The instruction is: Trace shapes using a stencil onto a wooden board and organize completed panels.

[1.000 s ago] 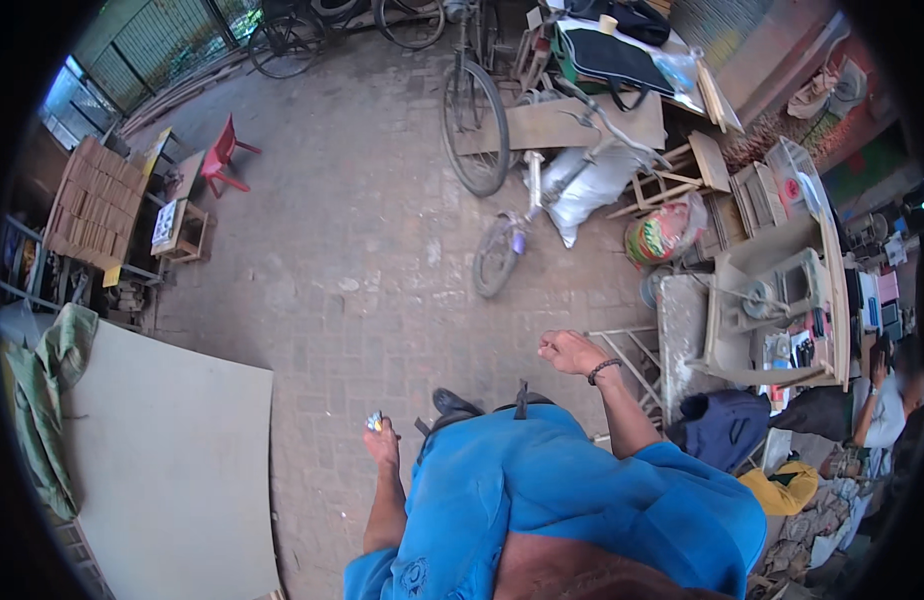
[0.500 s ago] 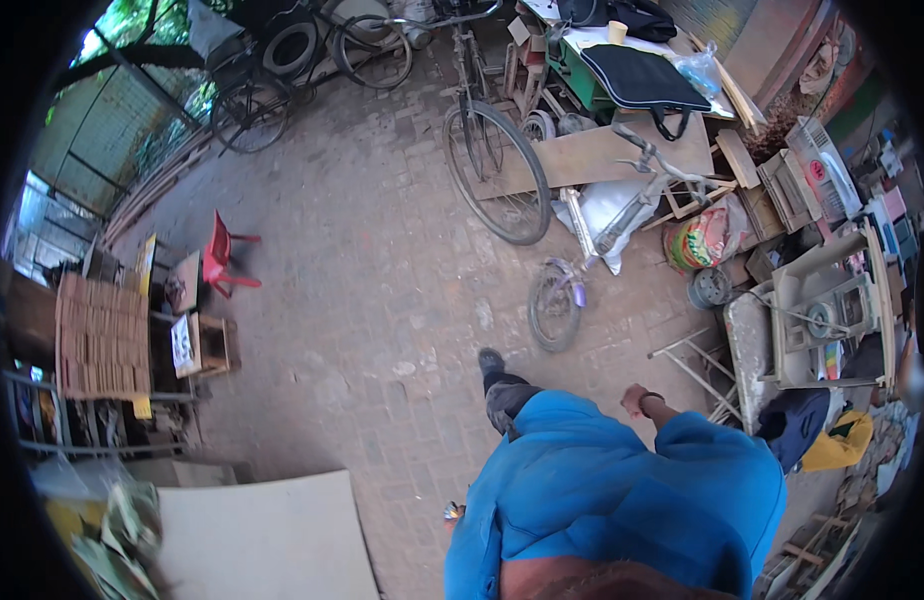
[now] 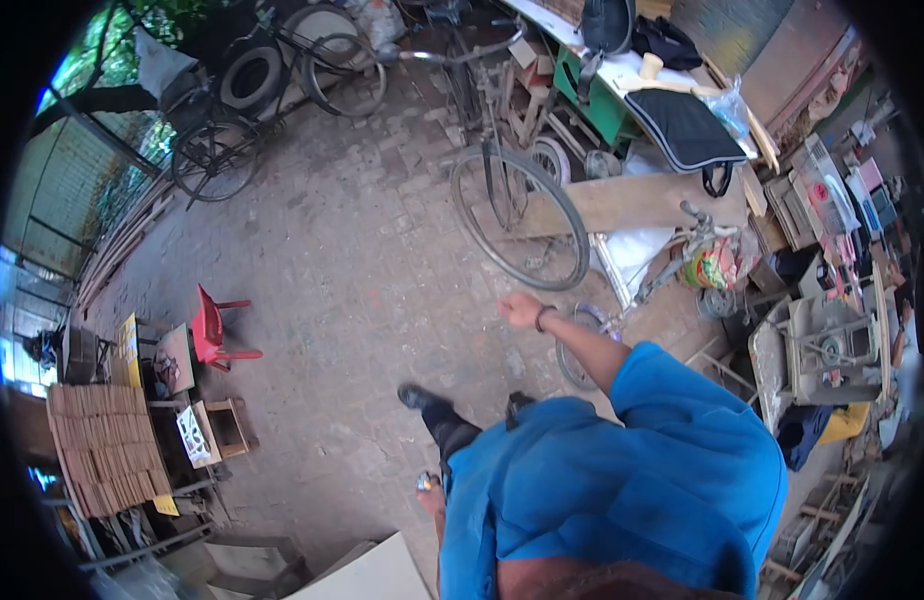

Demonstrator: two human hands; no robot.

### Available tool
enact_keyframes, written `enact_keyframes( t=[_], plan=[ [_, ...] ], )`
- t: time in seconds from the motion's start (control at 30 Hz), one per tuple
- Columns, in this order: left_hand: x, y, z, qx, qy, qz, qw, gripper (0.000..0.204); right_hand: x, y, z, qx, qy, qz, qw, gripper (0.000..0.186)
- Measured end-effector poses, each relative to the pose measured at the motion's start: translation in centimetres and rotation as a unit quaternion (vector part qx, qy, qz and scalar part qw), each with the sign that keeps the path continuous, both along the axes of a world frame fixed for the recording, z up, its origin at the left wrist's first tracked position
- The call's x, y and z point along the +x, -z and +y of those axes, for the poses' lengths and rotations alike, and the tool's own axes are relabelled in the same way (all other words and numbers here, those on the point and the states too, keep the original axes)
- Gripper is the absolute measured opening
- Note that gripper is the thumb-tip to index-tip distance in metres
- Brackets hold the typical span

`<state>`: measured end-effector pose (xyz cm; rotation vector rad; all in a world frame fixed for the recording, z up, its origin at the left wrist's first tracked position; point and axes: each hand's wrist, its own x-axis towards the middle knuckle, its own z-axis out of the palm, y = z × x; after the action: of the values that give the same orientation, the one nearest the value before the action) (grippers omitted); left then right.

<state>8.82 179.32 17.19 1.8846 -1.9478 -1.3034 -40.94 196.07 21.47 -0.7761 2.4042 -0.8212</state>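
My right hand [image 3: 522, 310] swings out ahead of my blue shirt, a dark band at its wrist. Its fingers look loosely curled with nothing visible in them. Below it is the small front wheel [image 3: 579, 345] of a bicycle, apart from the hand. My left hand [image 3: 435, 496] hangs low beside my left leg, partly hidden by the shirt. Its fingers close round a small shiny object [image 3: 424, 481], silvery with some yellow, too small to name. A dark shoe [image 3: 415, 396] is stepping forward on the brick paving.
A large bicycle [image 3: 522, 220] stands ahead, by a board and a table holding a black bag [image 3: 687, 128]. To the left are a red chair [image 3: 212, 328], a small wooden stool [image 3: 225, 432] and stacked brown slats [image 3: 107, 447]. Frames and furniture crowd the right. A pale board [image 3: 372, 575] lies near.
My right hand has swung forward and left, and my left hand shows more beside the leg. The view has turned and moved ahead; the pale board has slipped toward the lower edge.
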Motion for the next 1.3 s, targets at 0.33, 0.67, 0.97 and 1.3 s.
enact_keyframes(
  t=[0.33,0.67,0.97,1.3],
  plan=[
    [-11.0,-5.5,-30.5,0.132,-0.046,0.095,0.986,0.018,3.1,9.8,-5.0,0.300,-0.062,-0.047,0.951,0.033],
    [-26.8,1.0,-49.6,0.369,-0.051,0.195,0.907,0.013,3.6,7.8,-9.5,0.256,0.265,-0.430,0.824,0.024],
    [-63.0,-13.8,-49.6,0.151,0.195,0.203,0.947,0.025,-22.4,8.4,-24.9,0.124,0.034,-0.035,0.991,0.031],
    [-83.6,-17.4,-53.5,0.557,0.257,0.179,0.769,0.057,-38.1,-12.8,-55.8,-0.310,0.151,-0.165,0.924,0.055]
  ],
)
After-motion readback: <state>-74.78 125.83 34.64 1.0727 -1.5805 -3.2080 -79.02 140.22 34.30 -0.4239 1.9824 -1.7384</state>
